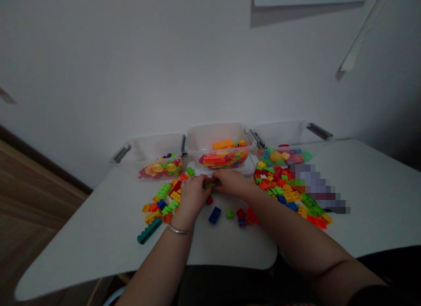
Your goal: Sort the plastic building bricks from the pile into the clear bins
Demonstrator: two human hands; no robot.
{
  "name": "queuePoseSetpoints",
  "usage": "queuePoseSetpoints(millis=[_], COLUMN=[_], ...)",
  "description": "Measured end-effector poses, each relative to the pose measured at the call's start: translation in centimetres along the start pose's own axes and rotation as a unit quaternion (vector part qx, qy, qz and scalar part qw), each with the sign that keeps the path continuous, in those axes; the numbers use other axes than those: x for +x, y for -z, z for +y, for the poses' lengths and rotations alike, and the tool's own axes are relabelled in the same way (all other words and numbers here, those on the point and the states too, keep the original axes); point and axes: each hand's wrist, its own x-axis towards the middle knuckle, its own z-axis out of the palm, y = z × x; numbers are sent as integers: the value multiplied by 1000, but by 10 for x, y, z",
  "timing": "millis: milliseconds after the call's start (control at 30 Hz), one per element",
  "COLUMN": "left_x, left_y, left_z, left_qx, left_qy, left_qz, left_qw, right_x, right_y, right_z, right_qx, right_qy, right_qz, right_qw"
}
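My left hand (194, 193) and my right hand (231, 182) meet over the middle of the table, fingers closed together. Between the fingertips a bit of a green toy brick (209, 186) shows; most of it is hidden by the fingers. Just below them lies a small red brick (209, 200). Nearer to me are a dark blue brick (215, 215), a light green brick (230, 214) and a purple brick (242, 222), with red and orange ones beside it. A metal bangle (179, 230) circles my left wrist.
Against the wall stand three clear plastic boxes: the left box (154, 146), middle box (194, 141) and right box (279, 133), all with colourful pieces inside. Loose bricks spread left and right of my hands. A long teal brick (149, 231) lies near the front left of the white table (82, 249).
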Motion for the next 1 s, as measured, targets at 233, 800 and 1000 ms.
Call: queuePoseSetpoints(millis=[233, 800, 1000], left_x=[1, -4, -8], left_y=[0, 2, 2], left_z=[-2, 0, 1], left_qx=[14, 70, 101], left_qy=[-13, -34, -49], left_qz=[-6, 24, 28], left_qw=[1000, 997, 993], right_x=[-2, -30, -19], right_y=[1, 80, 72], right_z=[-3, 20, 43], right_qx=[-7, 41, 46], right_qy=[3, 4, -23], right_qz=[5, 338, 406], right_qw=[1000, 940, 912])
